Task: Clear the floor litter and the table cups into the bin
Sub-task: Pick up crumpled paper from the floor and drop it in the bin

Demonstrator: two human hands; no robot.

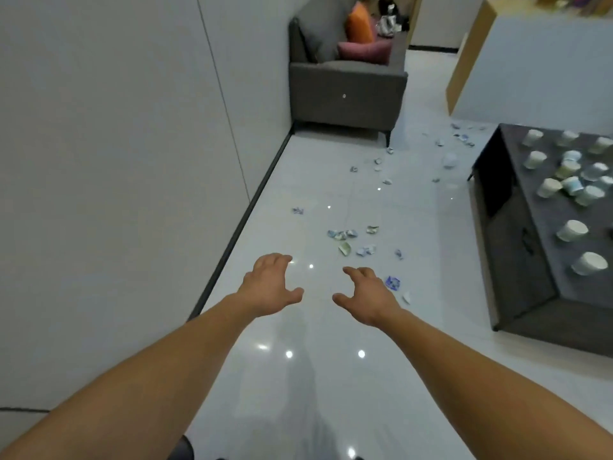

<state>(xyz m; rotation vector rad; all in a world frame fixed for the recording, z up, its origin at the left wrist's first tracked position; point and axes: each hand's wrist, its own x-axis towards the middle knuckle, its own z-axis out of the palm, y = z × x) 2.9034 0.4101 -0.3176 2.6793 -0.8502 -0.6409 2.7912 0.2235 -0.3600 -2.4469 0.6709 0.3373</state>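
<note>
My left hand [270,282] and right hand [366,293] hang over the floor [298,376], fingers [277,260] spread, loosely bent, holding nothing. Litter scraps [345,234] trail from frame centre to upper right, the nearest scrap [393,282] just beside my right hand. They look thin, light and crumpled, so I would pinch a raised edge. Paper cups [572,230] on the dark surface [517,260] at right should crush easily, so I'd hold their sides gently. A sofa [345,94] blocks the far end; no bin shows.
</note>
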